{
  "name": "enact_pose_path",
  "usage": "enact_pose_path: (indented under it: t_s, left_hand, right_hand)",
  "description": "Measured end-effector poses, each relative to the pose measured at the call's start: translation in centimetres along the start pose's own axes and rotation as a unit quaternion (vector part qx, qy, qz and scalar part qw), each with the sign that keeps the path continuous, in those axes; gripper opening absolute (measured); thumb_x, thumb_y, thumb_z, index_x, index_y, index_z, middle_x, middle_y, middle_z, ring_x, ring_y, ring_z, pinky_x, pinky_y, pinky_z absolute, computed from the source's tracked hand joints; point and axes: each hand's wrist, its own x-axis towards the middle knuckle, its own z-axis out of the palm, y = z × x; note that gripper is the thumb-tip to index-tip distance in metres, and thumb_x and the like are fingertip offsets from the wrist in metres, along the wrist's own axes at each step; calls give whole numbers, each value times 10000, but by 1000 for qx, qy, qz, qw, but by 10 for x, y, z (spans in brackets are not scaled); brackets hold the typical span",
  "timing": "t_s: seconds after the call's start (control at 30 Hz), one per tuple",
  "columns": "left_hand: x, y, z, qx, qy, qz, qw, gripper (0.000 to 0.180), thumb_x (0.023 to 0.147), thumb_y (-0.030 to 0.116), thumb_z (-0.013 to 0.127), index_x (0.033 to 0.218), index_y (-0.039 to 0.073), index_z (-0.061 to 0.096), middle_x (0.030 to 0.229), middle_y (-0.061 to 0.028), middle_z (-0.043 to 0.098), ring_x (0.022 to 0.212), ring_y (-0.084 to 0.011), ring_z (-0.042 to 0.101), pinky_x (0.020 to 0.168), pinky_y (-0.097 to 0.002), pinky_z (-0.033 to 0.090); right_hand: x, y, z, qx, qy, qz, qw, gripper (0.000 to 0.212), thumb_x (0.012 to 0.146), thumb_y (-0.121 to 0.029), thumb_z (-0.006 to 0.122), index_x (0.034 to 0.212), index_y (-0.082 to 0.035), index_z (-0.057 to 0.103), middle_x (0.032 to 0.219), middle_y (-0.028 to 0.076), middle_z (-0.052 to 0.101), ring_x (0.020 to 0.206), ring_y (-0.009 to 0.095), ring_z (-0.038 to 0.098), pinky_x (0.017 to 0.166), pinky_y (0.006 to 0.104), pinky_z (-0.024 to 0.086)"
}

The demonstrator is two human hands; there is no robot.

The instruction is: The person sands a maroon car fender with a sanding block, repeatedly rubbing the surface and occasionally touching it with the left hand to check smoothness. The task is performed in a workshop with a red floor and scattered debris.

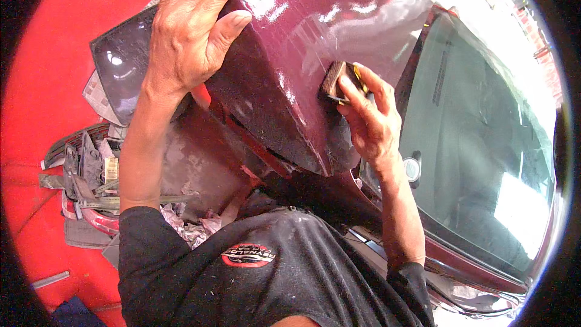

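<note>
My right hand (374,122) grips a small brown sanding block (333,79) with dark edges and a bit of yellow, its thumb and fingers around the sides. The block rests on the glossy maroon car hood (296,42), a little in from its near edge. At the upper left, my left hand (184,39) is open, fingers stretched and thumb apart. It lies over the hood's left edge; whether the palm presses on the metal is hidden. Light streaks and scuffs show on the paint by the block.
The windshield (478,139) is on the right. A dark glossy panel (124,63) and newspaper (98,98) lie to the left. Below them is a pile of car parts and scraps (88,175) on the red floor (36,145). Crumpled paper (193,229) sits beside my body.
</note>
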Motion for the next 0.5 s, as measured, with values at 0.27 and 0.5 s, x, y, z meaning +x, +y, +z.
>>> enact_pose_path:
  t_s: [0.27, 0.5]
  left_hand:
    - [-2, -8, 6, 44, 6, 31, 999, 729, 1087, 573, 345, 1370, -32, 638, 1437, -219, 610, 1455, -402, 460, 1215, -510, 302]
    - [-4, -8, 6, 41, -3, 29, 999, 748, 1081, 591, 346, 1368, -34, 640, 1432, -222, 612, 1448, -402, 469, 1212, -509, 307]
  right_hand:
    - [54, -4, 11, -10, 24, -62, 998, 601, 806, -60, 805, 1371, -206, 661, 1365, 168, 602, 1176, 384, 606, 988, 477, 500]
    - [27, -7, 10, -13, 9, -4, 1000, 627, 786, -59, 812, 1377, -219, 678, 1382, 170, 609, 1192, 380, 602, 998, 463, 517]
